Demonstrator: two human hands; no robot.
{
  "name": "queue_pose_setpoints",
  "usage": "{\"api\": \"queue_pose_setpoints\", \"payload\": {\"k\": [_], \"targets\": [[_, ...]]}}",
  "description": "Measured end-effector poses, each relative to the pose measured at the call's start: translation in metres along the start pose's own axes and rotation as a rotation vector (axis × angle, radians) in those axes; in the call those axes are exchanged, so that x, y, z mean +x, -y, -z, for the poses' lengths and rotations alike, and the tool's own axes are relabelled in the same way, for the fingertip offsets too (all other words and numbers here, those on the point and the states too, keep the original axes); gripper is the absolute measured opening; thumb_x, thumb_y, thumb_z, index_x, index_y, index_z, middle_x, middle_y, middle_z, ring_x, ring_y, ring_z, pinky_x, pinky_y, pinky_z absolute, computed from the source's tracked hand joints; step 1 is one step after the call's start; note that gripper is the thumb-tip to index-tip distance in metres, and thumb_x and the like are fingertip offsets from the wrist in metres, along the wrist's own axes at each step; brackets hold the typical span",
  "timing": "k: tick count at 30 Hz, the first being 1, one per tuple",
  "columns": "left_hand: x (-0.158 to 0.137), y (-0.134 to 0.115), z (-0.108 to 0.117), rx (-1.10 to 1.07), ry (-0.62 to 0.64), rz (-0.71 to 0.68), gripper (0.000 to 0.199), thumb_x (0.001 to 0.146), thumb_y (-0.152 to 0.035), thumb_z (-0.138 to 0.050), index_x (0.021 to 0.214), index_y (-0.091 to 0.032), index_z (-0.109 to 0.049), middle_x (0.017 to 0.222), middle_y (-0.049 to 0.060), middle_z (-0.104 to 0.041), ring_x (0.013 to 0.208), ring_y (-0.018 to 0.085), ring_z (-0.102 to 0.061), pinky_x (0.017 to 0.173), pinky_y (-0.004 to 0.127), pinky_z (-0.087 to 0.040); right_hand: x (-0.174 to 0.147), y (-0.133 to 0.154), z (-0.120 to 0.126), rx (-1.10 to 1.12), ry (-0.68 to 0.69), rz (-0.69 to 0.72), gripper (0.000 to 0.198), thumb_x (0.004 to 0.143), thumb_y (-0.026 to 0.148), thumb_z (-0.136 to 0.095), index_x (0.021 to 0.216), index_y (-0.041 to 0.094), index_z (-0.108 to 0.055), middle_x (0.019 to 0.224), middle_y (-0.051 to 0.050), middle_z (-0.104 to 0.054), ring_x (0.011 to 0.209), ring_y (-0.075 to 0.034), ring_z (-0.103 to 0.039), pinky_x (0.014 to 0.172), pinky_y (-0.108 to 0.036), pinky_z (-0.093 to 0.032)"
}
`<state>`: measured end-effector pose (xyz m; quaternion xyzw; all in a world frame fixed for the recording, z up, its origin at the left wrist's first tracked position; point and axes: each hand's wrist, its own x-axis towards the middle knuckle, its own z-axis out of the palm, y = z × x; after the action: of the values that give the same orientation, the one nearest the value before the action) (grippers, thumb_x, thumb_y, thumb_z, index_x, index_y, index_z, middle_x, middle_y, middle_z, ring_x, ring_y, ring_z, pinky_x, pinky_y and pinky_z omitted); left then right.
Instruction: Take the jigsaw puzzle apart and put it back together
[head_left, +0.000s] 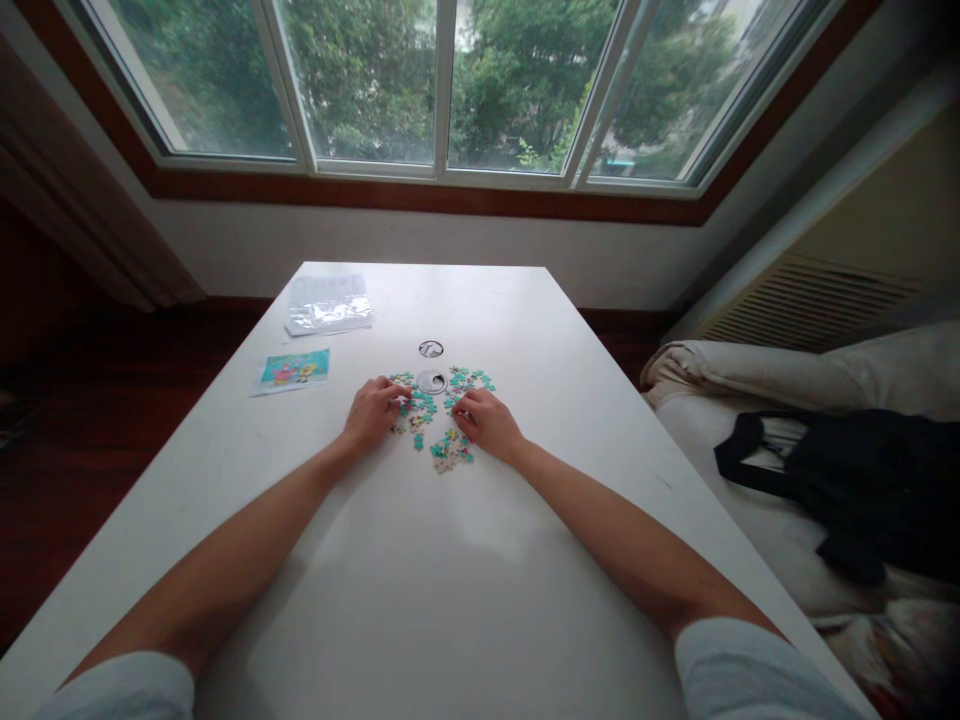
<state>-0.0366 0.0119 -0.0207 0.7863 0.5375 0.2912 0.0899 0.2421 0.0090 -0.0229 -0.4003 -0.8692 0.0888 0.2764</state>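
Small teal and cream jigsaw puzzle pieces [424,408] lie loosely scattered on the white table between my two hands. My left hand [371,411] reaches in at the left side of the scatter, fingers stretched and slightly apart, the tips over or touching pieces. On the other side, my right hand [487,420] has its fingers bent together low over the pieces; whatever may be between its fingertips is hidden. A small cluster of pieces [451,455] sits nearest me. Round silvery discs, one [431,381] among the pieces and another [430,349] just beyond, lie flat.
A colourful cartoon picture sheet [295,370] lies at left on the white table [450,600]. Behind it rest clear plastic packets [330,304]. A window [442,90] spans the far wall. Dark clothing [877,480] lies on a pale sofa [705,425] to the right.
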Motion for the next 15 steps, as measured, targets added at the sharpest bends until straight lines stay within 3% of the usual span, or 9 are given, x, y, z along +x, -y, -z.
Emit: {"api": "queue_pose_setpoints", "payload": {"k": [9, 15], "targets": [[-0.0014, -0.0029, 0.0043, 0.131, -0.034, 0.049, 0.011, 0.091, -0.028, -0.065, 0.095, -0.025, -0.074, 0.096, 0.006, -0.065, 0.096, 0.025, -0.057, 0.088, 0.039, -0.044, 0.0005, -0.0017, -0.0009, 0.065, 0.002, -0.001, 0.005, 0.091, 0.018, -0.069, 0.094, 0.023, -0.071, 0.094, -0.005, -0.063, 0.093, -0.021, -0.055, 0.087, -0.034, -0.044], [-0.0017, -0.0054, 0.0082, 0.216, -0.051, 0.092, 0.013, 0.092, -0.035, -0.065, 0.092, -0.023, -0.071, 0.098, 0.008, -0.064, 0.096, 0.027, -0.056, 0.084, 0.040, -0.042, 0.0008, -0.0015, -0.0003, 0.087, 0.003, 0.002, 0.006, 0.091, 0.018, -0.069, 0.094, 0.023, -0.071, 0.094, -0.005, -0.063, 0.093, -0.021, -0.055, 0.087, -0.035, -0.044]]}}
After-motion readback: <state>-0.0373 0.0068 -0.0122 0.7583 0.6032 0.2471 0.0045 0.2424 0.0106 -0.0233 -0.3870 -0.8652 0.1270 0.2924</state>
